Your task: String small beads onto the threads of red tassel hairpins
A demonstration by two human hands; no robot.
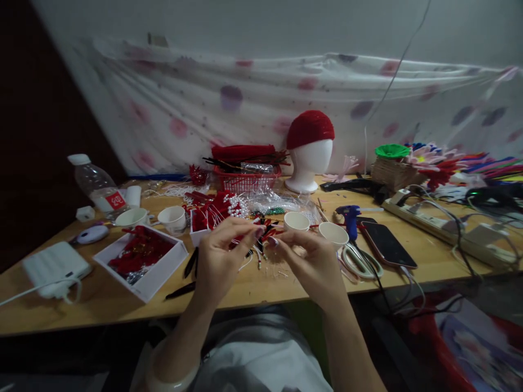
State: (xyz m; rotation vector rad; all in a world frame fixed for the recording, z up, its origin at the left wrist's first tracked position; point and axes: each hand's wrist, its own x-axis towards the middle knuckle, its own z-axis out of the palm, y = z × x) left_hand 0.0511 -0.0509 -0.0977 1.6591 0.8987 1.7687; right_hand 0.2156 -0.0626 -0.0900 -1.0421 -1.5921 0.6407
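Over the front of the wooden table, my left hand (223, 258) and my right hand (314, 261) face each other with their fingertips close together. Thumb and index finger of each hand are pinched. Something thin and small, perhaps red, is between them, but it blends with the clutter behind and I cannot make it out. Just beyond the fingertips lie beaded tassels (259, 260) and loose white thread bits (280, 272). White paper cups (297, 221) stand close to my right hand. Behind my left hand is a box of red pieces and white pearl beads (237, 206).
An open white box (157, 280) with red pieces is at left, near a power bank (55, 267) and plastic bottle (96, 185). A red-capped mannequin head (311, 160) and red basket (247, 179) stand behind. A blue glue gun (349, 218), phone (388, 244) and power strip (433, 223) lie right.
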